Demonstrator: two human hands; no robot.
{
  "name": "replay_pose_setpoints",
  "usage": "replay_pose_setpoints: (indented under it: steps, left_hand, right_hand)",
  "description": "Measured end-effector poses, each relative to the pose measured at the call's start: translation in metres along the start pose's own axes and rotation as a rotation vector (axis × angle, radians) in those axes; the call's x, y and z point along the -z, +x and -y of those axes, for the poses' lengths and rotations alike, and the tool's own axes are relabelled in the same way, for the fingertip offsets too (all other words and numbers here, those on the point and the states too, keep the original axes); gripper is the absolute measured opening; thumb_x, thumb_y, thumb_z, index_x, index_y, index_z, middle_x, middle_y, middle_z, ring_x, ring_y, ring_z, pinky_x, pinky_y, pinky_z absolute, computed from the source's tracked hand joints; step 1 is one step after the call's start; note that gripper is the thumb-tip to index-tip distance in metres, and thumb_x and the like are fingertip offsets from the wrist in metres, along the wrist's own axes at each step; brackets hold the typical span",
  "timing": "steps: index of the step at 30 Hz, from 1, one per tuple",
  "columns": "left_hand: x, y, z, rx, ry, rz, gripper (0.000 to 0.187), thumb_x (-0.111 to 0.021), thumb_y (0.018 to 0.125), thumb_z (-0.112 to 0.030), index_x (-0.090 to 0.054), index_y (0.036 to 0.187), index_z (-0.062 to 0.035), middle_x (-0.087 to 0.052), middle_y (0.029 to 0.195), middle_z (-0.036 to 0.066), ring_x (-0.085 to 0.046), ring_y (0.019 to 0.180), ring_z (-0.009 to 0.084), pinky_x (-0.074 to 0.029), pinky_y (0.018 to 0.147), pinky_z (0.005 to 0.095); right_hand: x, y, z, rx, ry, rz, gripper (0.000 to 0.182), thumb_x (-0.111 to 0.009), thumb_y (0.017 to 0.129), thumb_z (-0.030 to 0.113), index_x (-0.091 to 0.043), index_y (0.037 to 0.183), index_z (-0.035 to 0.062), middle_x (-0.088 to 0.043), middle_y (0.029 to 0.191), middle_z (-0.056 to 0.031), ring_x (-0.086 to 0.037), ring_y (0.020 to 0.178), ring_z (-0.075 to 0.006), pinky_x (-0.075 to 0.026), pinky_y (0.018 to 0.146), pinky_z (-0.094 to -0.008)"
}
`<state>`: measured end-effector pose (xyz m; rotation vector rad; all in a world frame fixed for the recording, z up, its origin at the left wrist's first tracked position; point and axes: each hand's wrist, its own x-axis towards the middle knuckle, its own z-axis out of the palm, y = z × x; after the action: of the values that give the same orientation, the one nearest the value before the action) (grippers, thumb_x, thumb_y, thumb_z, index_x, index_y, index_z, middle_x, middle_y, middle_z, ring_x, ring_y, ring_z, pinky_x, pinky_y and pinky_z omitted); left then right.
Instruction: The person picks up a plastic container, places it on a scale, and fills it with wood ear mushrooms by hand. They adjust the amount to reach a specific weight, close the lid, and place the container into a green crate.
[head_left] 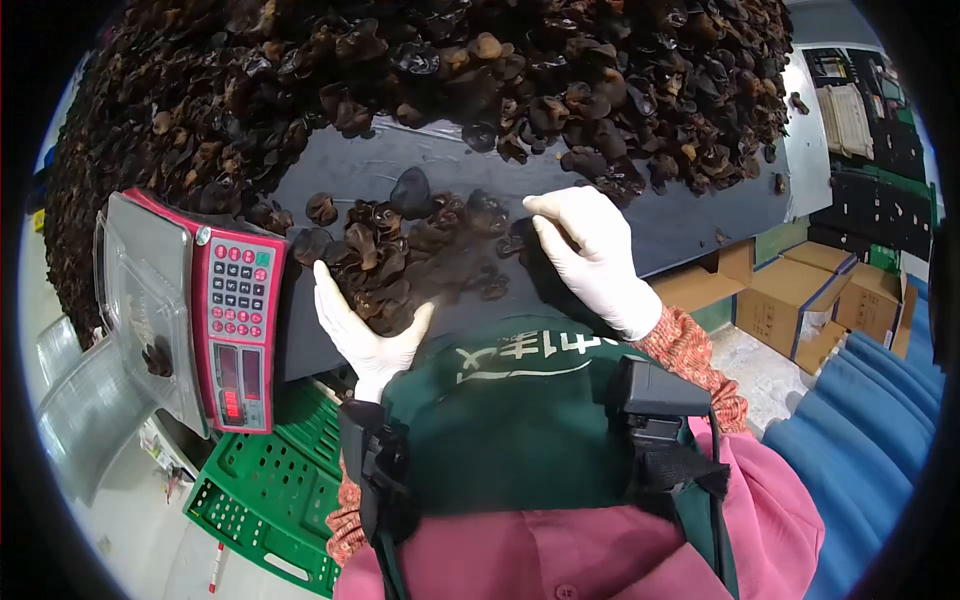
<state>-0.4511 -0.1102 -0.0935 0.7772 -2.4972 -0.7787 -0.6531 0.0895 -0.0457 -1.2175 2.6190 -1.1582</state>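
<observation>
My left hand [365,335], in a white glove, lies palm inward against a small heap of dark brown wood ear mushrooms [375,255]. Its fingers are stretched out and the thumb stands apart, cupped round the near side of the heap. To the right, my right hand [592,255], also gloved in white, is raised over the dark tabletop [620,215]. Its thumb and index fingertip are curled toward each other with a small gap, and I see nothing between them. Several mushrooms between the hands are blurred by motion.
A large pile of wood ear mushrooms [480,70] covers the back of the table. At left stands a pink digital scale [237,320] with a clear plastic box [150,300] on its plate. Below is a green crate [275,480]; cardboard boxes [785,300] sit at right.
</observation>
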Motion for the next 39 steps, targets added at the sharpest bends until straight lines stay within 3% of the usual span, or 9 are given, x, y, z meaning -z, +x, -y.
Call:
replay_pose_setpoints:
  steps: [8, 13, 15, 19, 27, 29, 32, 35, 39]
  left_hand:
    - [0.001, -0.001, 0.001, -0.021, 0.023, 0.002, 0.129, -0.097, 0.061, -0.036, -0.024, 0.161, 0.0018, -0.033, 0.162, 0.023, -0.038, 0.143, 0.0428, -0.032, 0.119, 0.0525]
    - [0.001, -0.002, 0.003, -0.018, -0.002, 0.001, 0.130, -0.098, 0.061, -0.036, -0.024, 0.161, 0.0022, -0.033, 0.162, 0.024, -0.039, 0.142, 0.0428, -0.033, 0.117, 0.0525]
    - [0.001, -0.002, 0.004, -0.019, 0.002, 0.008, 0.129, -0.097, 0.061, -0.036, -0.024, 0.160, 0.0029, -0.033, 0.162, 0.024, -0.039, 0.142, 0.0430, -0.033, 0.117, 0.0524]
    - [-0.002, 0.000, 0.008, -0.091, 0.018, -0.002, 0.128, -0.096, 0.061, -0.036, -0.026, 0.160, 0.0043, -0.034, 0.161, 0.025, -0.040, 0.141, 0.0438, -0.034, 0.117, 0.0521]
    - [0.004, 0.000, 0.000, 0.031, -0.004, 0.074, 0.131, -0.096, 0.061, -0.032, -0.021, 0.161, 0.0038, -0.033, 0.161, 0.024, -0.035, 0.145, 0.0409, -0.029, 0.121, 0.0511]
    - [0.010, 0.001, 0.003, 0.068, -0.026, 0.101, 0.136, -0.096, 0.060, -0.036, -0.015, 0.163, 0.0032, -0.027, 0.165, 0.026, -0.029, 0.150, 0.0408, -0.026, 0.123, 0.0512]
    - [0.020, 0.000, 0.010, 0.034, 0.043, 0.105, 0.141, -0.096, 0.060, -0.043, -0.012, 0.163, 0.0044, -0.022, 0.165, 0.030, -0.026, 0.153, 0.0432, -0.024, 0.124, 0.0526]
    - [0.026, 0.000, 0.013, 0.004, 0.184, 0.133, 0.140, -0.098, 0.057, -0.032, -0.014, 0.162, 0.0054, -0.024, 0.165, 0.030, -0.027, 0.152, 0.0433, -0.024, 0.125, 0.0490]
    - [0.028, 0.020, 0.010, -0.047, 0.239, 0.151, 0.140, -0.098, 0.055, -0.042, -0.020, 0.159, 0.0082, -0.033, 0.159, 0.032, -0.033, 0.148, 0.0461, -0.033, 0.120, 0.0503]
  right_hand:
    - [-0.055, 0.044, 0.006, 0.345, -0.179, 0.157, 0.019, -0.074, 0.081, 0.014, -0.072, 0.100, 0.0117, -0.066, 0.096, -0.0065, -0.063, 0.089, -0.0280, -0.048, 0.075, -0.0405]
    - [0.026, 0.038, 0.007, 0.268, -0.082, -0.027, 0.015, -0.073, 0.081, 0.010, -0.068, 0.095, 0.0090, -0.067, 0.096, -0.0078, -0.065, 0.093, -0.0282, -0.050, 0.078, -0.0416]
    - [0.075, 0.014, -0.011, 0.049, -0.113, 0.110, 0.015, -0.074, 0.080, 0.009, -0.067, 0.093, 0.0084, -0.067, 0.096, -0.0071, -0.065, 0.093, -0.0274, -0.050, 0.080, -0.0416]
    - [0.148, -0.033, -0.022, -0.190, -0.778, 0.549, 0.021, -0.076, 0.081, 0.012, -0.068, 0.100, 0.0085, -0.067, 0.096, -0.0076, -0.065, 0.093, -0.0280, -0.050, 0.081, -0.0402]
    - [0.059, -0.026, 0.009, -0.173, -0.260, 0.371, 0.059, -0.083, 0.079, 0.022, -0.061, 0.132, 0.0081, -0.066, 0.117, -0.0117, -0.067, 0.102, -0.0309, -0.053, 0.088, -0.0408]
    - [0.037, -0.020, 0.013, -0.100, -0.278, 0.437, 0.093, -0.089, 0.071, 0.033, -0.047, 0.149, 0.0060, -0.058, 0.135, -0.0152, -0.066, 0.107, -0.0344, -0.054, 0.091, -0.0404]
    - [0.008, -0.014, 0.017, -0.066, -0.265, 0.499, 0.114, -0.093, 0.065, 0.038, -0.035, 0.156, 0.0021, -0.052, 0.142, -0.0189, -0.062, 0.115, -0.0368, -0.053, 0.094, -0.0435]
    - [-0.015, -0.007, 0.022, 0.049, -0.247, 0.484, 0.118, -0.094, 0.063, 0.035, -0.033, 0.157, 0.0006, -0.051, 0.144, -0.0259, -0.062, 0.114, -0.0369, -0.053, 0.092, -0.0432]
    - [-0.035, 0.022, 0.032, 0.115, -0.246, 0.465, 0.120, -0.095, 0.063, 0.034, -0.030, 0.159, 0.0018, -0.046, 0.148, -0.0302, -0.065, 0.108, -0.0378, -0.055, 0.089, -0.0431]
